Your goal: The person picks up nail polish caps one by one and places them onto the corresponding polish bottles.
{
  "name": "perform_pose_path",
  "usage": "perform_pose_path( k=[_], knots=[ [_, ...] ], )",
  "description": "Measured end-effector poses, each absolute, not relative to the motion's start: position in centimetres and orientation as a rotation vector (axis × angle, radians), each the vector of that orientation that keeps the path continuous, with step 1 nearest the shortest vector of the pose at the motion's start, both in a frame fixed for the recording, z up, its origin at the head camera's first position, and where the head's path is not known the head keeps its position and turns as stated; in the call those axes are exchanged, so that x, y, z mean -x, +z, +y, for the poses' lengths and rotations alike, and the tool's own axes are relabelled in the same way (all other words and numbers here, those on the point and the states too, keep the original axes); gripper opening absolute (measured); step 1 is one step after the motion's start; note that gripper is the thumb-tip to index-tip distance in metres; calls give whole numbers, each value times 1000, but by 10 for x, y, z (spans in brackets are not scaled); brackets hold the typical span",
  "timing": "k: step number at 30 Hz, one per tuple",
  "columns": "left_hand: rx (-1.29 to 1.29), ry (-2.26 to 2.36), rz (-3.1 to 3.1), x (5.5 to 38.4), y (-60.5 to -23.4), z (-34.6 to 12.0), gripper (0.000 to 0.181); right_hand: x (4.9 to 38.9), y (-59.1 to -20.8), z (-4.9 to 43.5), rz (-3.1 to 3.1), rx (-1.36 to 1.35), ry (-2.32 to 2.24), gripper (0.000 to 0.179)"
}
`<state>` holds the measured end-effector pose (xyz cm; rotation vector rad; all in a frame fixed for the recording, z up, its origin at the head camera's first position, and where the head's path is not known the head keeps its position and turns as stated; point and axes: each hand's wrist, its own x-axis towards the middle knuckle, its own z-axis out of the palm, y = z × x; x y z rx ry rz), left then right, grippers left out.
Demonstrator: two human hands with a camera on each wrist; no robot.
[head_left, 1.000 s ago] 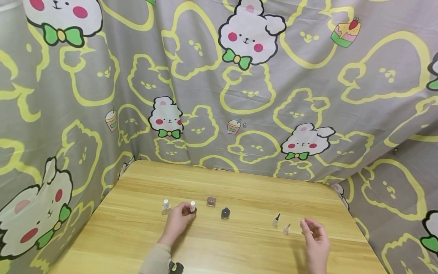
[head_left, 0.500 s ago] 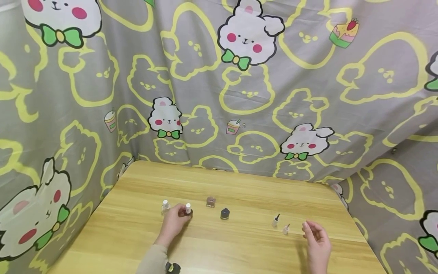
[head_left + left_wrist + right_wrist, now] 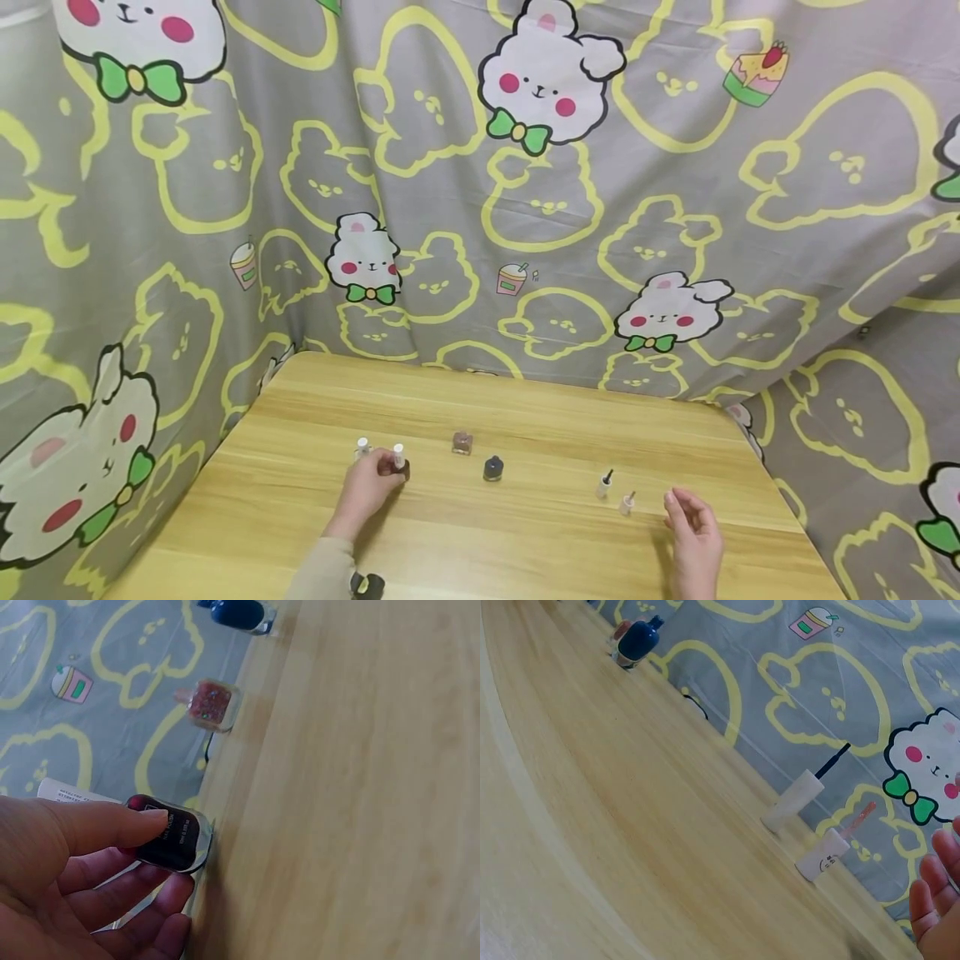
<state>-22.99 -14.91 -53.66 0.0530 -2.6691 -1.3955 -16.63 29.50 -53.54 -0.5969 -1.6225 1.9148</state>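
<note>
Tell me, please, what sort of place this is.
Probably a curtained indoor corner: a yellowish wood-grain table, grey rabbit-printed fabric hanging behind it, and a dark red, rounded glass nail-polish bottle.

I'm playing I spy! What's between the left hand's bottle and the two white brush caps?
Between the dark red bottle and the caps stands the dark blue bottle, with the glittery pink bottle farther back. The head view shows it.
</note>
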Motion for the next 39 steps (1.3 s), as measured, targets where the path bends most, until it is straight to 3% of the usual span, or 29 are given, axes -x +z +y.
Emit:
perform_pose_path(
  k=[17,39],
  knots=[
    [-52,-1329,-2717,227,-533,-163,21,169,-545,302,-1619,664,2015,13],
    [-21,-1378,-2749,214,-497,-178,33,167,-544,300,-1635,610,2003,12]
  ],
)
